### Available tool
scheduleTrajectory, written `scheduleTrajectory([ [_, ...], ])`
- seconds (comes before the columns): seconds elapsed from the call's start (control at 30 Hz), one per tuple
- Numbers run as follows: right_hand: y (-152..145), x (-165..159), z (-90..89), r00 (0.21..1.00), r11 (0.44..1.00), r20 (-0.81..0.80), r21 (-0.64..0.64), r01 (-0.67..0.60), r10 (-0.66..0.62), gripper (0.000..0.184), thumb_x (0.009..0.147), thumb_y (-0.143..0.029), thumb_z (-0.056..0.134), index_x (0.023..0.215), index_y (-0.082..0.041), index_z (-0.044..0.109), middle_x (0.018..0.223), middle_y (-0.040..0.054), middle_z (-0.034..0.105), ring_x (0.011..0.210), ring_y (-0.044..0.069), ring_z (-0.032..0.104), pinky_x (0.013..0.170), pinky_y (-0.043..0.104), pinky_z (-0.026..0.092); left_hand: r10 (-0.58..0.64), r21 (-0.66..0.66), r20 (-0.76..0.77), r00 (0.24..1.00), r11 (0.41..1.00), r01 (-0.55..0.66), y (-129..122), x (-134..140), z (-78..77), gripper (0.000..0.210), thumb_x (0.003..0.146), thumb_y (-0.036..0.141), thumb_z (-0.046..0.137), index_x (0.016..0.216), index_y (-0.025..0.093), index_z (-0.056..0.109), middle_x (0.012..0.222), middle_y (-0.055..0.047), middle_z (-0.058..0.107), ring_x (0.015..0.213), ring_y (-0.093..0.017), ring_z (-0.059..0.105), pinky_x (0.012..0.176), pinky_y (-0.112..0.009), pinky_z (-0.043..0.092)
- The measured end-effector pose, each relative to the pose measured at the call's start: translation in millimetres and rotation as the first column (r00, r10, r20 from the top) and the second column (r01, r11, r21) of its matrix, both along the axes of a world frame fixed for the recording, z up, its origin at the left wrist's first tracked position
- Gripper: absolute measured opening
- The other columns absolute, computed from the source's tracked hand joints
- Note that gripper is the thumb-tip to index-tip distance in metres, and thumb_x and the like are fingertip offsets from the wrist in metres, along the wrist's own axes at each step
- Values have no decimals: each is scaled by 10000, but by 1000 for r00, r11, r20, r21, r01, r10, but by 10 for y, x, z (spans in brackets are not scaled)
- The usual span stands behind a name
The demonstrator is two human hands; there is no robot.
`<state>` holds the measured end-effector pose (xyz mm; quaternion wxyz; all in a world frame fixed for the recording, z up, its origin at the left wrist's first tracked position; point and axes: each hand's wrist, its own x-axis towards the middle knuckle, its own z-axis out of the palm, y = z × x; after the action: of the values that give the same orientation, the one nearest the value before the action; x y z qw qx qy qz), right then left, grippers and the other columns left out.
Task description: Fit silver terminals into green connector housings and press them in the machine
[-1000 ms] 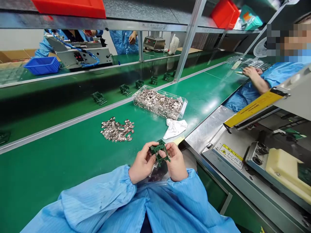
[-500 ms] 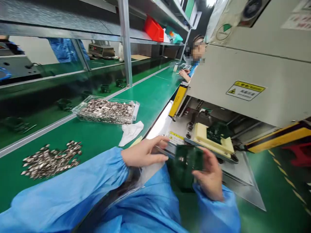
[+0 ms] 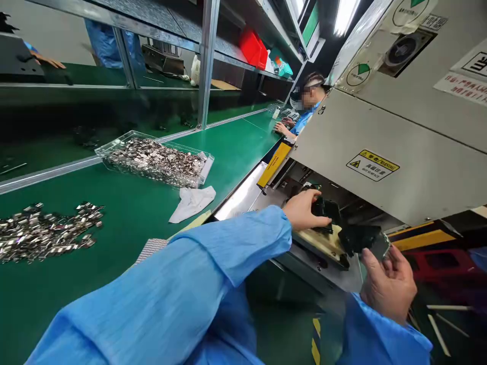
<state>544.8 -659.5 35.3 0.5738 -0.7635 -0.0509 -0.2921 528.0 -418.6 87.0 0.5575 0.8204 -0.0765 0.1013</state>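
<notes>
My left hand [image 3: 304, 210] reaches into the machine opening, its thumb and fingers closed around a dark plastic part [image 3: 327, 212] at the cream-coloured fixture [image 3: 319, 242]. Whether that part still touches the fixture is hard to tell. In my right hand [image 3: 391, 284], at the fixture's right end, a second dark part [image 3: 359, 238] with a clear, shiny edge is pinched between thumb and fingers. This second part is tilted and partly overlaps the fixture in view.
A clear tray [image 3: 207, 170] of small metal pieces stands on the green bench [image 3: 125, 203], near a white cloth [image 3: 193, 203] and a loose metal pile [image 3: 49, 230]. The machine housing [image 3: 380, 126] overhangs the fixture. A co-worker [image 3: 304, 119] sits farther along.
My left hand has moved right and forward to the fixture and closed on the part there. My right hand has carried its dark part rightward, beside the fixture. The view has shifted.
</notes>
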Motion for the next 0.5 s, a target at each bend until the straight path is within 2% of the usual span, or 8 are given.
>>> scheduleTrajectory([
  [0.07, 130, 91, 149, 998, 998, -21, -29, -58, 57, 781, 536, -455, 830, 1208, -158, 567, 1168, 150, 629, 1191, 325, 560, 1069, 485, 404, 43, -104, 41, 998, 994, -38, 205, -174, -26, 717, 692, 393, 763, 1293, 118, 486, 1217, -163, 596, 1108, -264, 591, 940, -382, 510],
  [0.13, 273, 168, 304, 979, 970, -119, -165, -181, 163, 736, 539, -455, 820, 1177, -162, 599, 1122, 136, 651, 1114, 315, 600, 1032, 484, 436, 9, -151, 36, 999, 988, -4, 481, -436, -79, 634, 672, 360, 780, 1211, 114, 555, 1125, -137, 620, 1040, -242, 602, 896, -371, 532],
  [0.23, 447, 273, 484, 911, 879, -298, -296, -373, 286, 672, 531, -475, 812, 1112, -181, 643, 1093, 120, 665, 1058, 300, 615, 962, 453, 472, -54, -126, -79, 995, 991, 43, 917, -913, -217, 544, 655, 310, 789, 1136, 136, 608, 1035, -89, 607, 992, -217, 597, 895, -386, 542],
  [0.3, 493, 319, 523, 894, 862, -331, -307, -404, 301, 685, 505, -494, 821, 1096, -186, 661, 1095, 131, 667, 1071, 307, 605, 935, 438, 468, -63, -96, -175, 982, 994, 47, 1146, -1195, -347, 533, 656, 312, 790, 1140, 172, 618, 1021, -65, 587, 1002, -216, 597, 919, -403, 540],
  [0.4, 397, 274, 410, 921, 862, -319, -378, -338, 221, 708, 546, -568, 784, 1152, -223, 662, 1184, 152, 644, 1059, 336, 603, 919, 487, 441, -31, -79, -246, 969, 997, 12, 1320, -1427, -574, 546, 637, 332, 810, 1145, 233, 635, 1203, -102, 536, 1135, -258, 568, 976, -421, 514],
  [0.5, 101, 33, 141, 978, 892, -204, -449, -56, -41, 613, 656, -618, 694, 1171, -289, 652, 1282, 164, 585, 1137, 384, 555, 955, 573, 378, -16, -35, -288, 957, 999, 6, 1324, -1403, -784, 606, 590, 376, 841, 1151, 248, 651, 1440, -151, 385, 1339, -343, 421, 1040, -476, 451],
])
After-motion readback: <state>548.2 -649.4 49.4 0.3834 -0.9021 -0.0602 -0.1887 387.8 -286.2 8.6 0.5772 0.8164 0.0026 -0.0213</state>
